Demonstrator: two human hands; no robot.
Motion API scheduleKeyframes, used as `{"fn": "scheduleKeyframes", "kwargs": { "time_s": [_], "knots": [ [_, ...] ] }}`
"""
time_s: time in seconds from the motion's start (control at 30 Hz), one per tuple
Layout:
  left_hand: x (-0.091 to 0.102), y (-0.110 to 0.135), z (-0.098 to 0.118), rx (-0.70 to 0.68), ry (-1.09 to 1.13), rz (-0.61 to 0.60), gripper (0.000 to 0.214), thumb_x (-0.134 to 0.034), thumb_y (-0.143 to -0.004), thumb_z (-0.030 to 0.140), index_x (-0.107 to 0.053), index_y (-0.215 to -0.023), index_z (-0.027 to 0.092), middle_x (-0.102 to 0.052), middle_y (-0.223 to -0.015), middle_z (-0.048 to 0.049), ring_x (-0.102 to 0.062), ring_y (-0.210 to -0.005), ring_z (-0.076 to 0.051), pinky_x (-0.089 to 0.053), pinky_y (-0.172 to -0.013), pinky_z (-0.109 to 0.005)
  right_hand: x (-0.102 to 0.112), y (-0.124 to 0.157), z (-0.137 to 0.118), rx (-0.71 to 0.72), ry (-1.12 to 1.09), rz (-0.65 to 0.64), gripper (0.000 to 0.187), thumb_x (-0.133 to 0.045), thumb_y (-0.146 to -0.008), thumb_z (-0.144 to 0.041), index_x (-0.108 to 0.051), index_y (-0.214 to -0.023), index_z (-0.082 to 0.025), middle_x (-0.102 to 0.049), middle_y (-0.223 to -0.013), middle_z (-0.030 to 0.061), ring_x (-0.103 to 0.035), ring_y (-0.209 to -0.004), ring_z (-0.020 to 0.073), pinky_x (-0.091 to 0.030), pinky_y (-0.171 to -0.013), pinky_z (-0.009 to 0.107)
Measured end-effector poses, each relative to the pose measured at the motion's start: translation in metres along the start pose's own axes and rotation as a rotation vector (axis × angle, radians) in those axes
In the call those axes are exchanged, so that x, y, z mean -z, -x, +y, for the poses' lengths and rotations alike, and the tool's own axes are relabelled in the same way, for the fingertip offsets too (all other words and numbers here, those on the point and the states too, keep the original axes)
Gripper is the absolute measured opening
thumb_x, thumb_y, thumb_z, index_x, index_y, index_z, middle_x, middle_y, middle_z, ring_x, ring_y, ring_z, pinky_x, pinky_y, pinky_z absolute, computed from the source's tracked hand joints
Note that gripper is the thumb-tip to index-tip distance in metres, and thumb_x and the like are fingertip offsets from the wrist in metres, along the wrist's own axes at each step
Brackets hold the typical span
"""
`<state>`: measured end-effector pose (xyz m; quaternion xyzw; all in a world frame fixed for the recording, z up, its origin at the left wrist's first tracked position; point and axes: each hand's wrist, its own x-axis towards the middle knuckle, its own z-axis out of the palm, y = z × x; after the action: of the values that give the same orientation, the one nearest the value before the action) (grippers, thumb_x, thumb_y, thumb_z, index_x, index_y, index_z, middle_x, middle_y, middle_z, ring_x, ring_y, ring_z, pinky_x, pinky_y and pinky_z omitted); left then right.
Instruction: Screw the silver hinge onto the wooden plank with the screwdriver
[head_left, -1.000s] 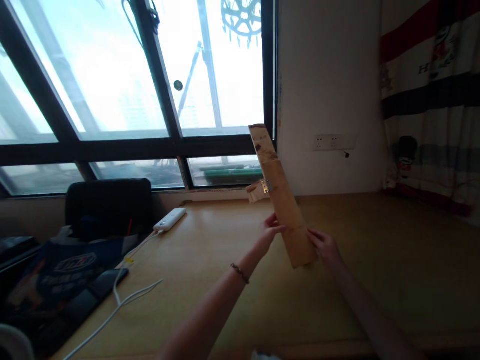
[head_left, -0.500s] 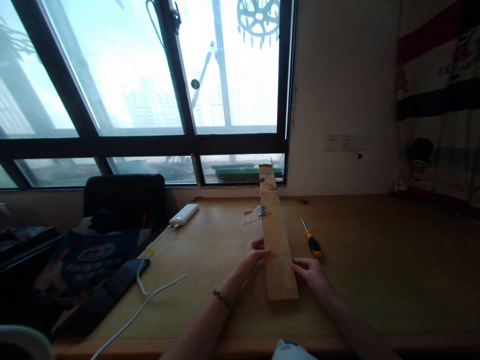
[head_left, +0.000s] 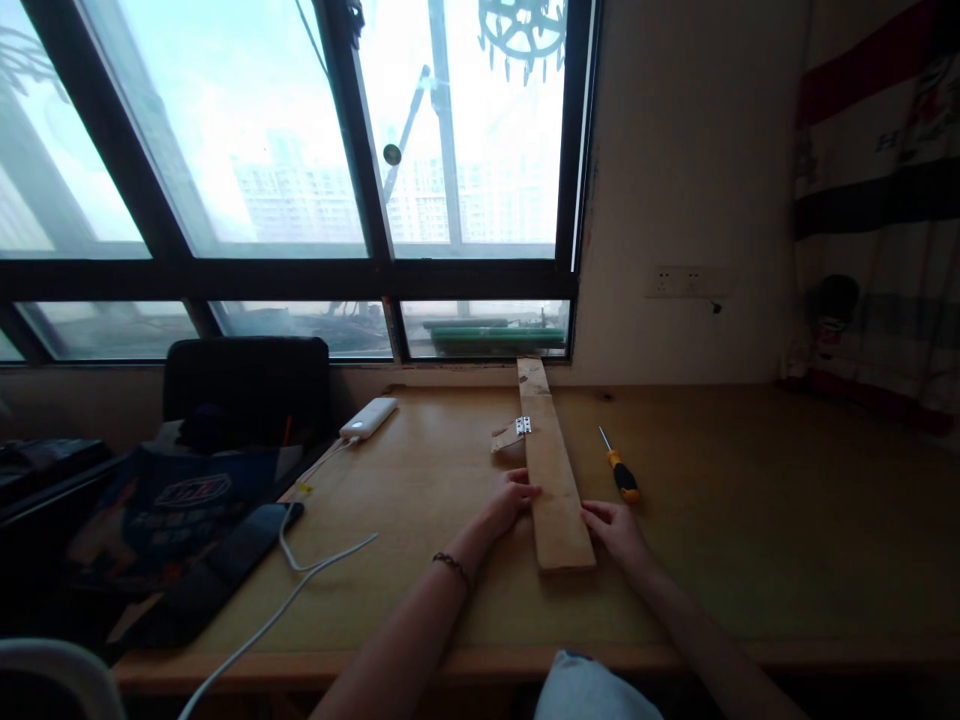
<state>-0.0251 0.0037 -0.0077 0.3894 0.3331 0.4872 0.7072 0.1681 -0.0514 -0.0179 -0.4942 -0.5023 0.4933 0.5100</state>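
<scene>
**Plank flat on the desk, a hand at each long edge**

While we looked down from the head view, the wooden plank [head_left: 553, 478] lay flat on the desk [head_left: 750, 520], its length running away from us toward the window [head_left: 300, 150]. Our left hand [head_left: 509, 500] rested against the plank's left edge, fingers loosely curled and touching the wood, not wrapped round it. Our right hand [head_left: 616, 528] sat at the right edge near the close end, fingers also bent and in contact with the side of the board; neither hand was closed about anything. A thin bracelet [head_left: 452, 568] showed on the left wrist.

On the plank's left edge, about midway along, a small metal hinge [head_left: 523, 426] was fixed, with a short wooden piece [head_left: 506, 438] hanging off it and lying on the desk.

Just right of the plank, apart from it, lay a screwdriver [head_left: 619, 467] with a yellow and black handle, tip pointing toward the window.

Farther left on the desk sat a white power bank [head_left: 368, 418], a white cable [head_left: 315, 560] trailing from it toward the near edge. A dark phone [head_left: 247, 540] lay beside the cable. Beyond the desk's left end stood a black chair [head_left: 247, 385]. On the wall at right we noted a socket strip [head_left: 679, 283] and a striped curtain [head_left: 877, 200].
</scene>
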Motion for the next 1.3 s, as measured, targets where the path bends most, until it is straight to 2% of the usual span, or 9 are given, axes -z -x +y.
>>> {"fn": "scheduleKeyframes", "kwargs": {
  "time_s": [0.23, 0.37, 0.6, 0.7, 0.83, 0.93, 1.03, 1.17, 1.3],
  "knots": [
    [-0.001, 0.0, 0.005, 0.053, 0.022, 0.026, 0.03, -0.066, -0.052, -0.002, -0.063, -0.079, 0.01, -0.066, -0.084, -0.0108, -0.064, -0.08, -0.024, -0.049, -0.08, -0.036, 0.0, 0.0, 0.004, 0.036, 0.067, 0.017, 0.043, -0.066, -0.06, -0.042, -0.067, -0.091, -0.011, -0.068, -0.094, 0.0132, -0.063, -0.089, 0.029, -0.051, -0.076, 0.041],
    [-0.002, 0.001, 0.009, 0.065, 0.036, -0.054, 0.03, -0.066, -0.053, -0.003, -0.063, -0.08, 0.009, -0.066, -0.084, -0.0123, -0.064, -0.082, -0.024, -0.048, -0.083, -0.036, -0.002, 0.003, -0.003, 0.093, 0.165, 0.035, 0.039, -0.062, -0.065, -0.038, -0.067, -0.092, -0.011, -0.068, -0.094, 0.0127, -0.063, -0.089, 0.0277, -0.05, -0.079, 0.04],
    [-0.001, 0.0, 0.006, 0.055, 0.019, -0.051, 0.031, -0.068, -0.055, -0.002, -0.062, -0.084, 0.007, -0.066, -0.089, -0.0139, -0.063, -0.082, -0.023, -0.048, -0.083, -0.034, -0.001, 0.015, -0.012, 0.356, 0.67, 0.133, 0.026, -0.047, -0.077, -0.03, -0.068, -0.085, -0.018, -0.068, -0.089, 0.008, -0.062, -0.084, 0.0234, -0.047, -0.078, 0.035],
    [0.002, -0.004, 0.004, 0.007, 0.067, 0.073, 0.031, -0.067, -0.057, -0.001, -0.06, -0.085, 0.009, -0.065, -0.091, -0.0119, -0.063, -0.084, -0.02, -0.047, -0.084, -0.03, 0.002, 0.011, -0.02, 0.487, 0.852, 0.143, 0.027, -0.041, -0.081, -0.027, -0.067, -0.084, -0.019, -0.067, -0.089, 0.0076, -0.06, -0.086, 0.0213, -0.044, -0.079, 0.032],
    [0.01, -0.01, 0.006, -0.099, 0.125, 0.348, 0.035, -0.063, -0.059, -0.006, -0.054, -0.087, 0.014, -0.063, -0.091, -0.0085, -0.062, -0.086, -0.016, -0.046, -0.085, -0.028, 0.01, -0.022, -0.041, 0.582, 1.023, 0.257, 0.027, -0.038, -0.084, -0.024, -0.065, -0.087, -0.018, -0.066, -0.093, 0.0079, -0.056, -0.09, 0.0205, -0.041, -0.082, 0.031],
    [0.019, -0.014, 0.009, -0.173, 0.178, 0.428, 0.036, -0.06, -0.061, -0.006, -0.052, -0.088, 0.017, -0.062, -0.094, -0.0068, -0.061, -0.09, -0.015, -0.046, -0.085, -0.027, 0.022, -0.056, -0.049, 0.58, 1.129, 0.285, 0.027, -0.039, -0.083, -0.02, -0.064, -0.091, -0.017, -0.065, -0.096, 0.0081, -0.053, -0.092, 0.0204, -0.038, -0.084, 0.031],
    [0.028, -0.019, 0.009, -0.192, 0.258, 0.436, 0.034, -0.059, -0.062, -0.005, -0.05, -0.085, 0.019, -0.062, -0.089, -0.0048, -0.061, -0.09, -0.015, -0.046, -0.085, -0.026, 0.038, -0.079, -0.037, 0.541, 1.192, 0.349, 0.027, -0.041, -0.08, -0.018, -0.063, -0.096, -0.015, -0.063, -0.101, 0.0093, -0.051, -0.095, 0.0213, -0.036, -0.086, 0.032],
    [0.035, -0.025, 0.013, -0.177, 0.346, 0.412, 0.037, -0.058, -0.062, -0.005, -0.045, -0.085, 0.02, -0.061, -0.086, -0.004, -0.062, -0.089, -0.015, -0.047, -0.084, -0.025, 0.054, -0.088, -0.008, 0.431, 1.218, 0.349, 0.03, -0.046, -0.077, -0.021, -0.061, -0.103, -0.016, -0.06, -0.106, 0.0101, -0.051, -0.094, 0.0219, -0.036, -0.084, 0.031],
    [0.034, -0.027, 0.016, -0.202, 0.372, 0.374, 0.044, -0.059, -0.062, -0.004, -0.04, -0.093, 0.021, -0.061, -0.091, -0.005, -0.061, -0.091, -0.015, -0.047, -0.084, -0.026, 0.056, -0.088, 0.008, 0.328, 1.268, 0.291, 0.039, -0.053, -0.073, -0.026, -0.057, -0.111, -0.015, -0.058, -0.108, 0.0136, -0.053, -0.095, 0.0237, -0.036, -0.082, 0.032]
  ]
}}
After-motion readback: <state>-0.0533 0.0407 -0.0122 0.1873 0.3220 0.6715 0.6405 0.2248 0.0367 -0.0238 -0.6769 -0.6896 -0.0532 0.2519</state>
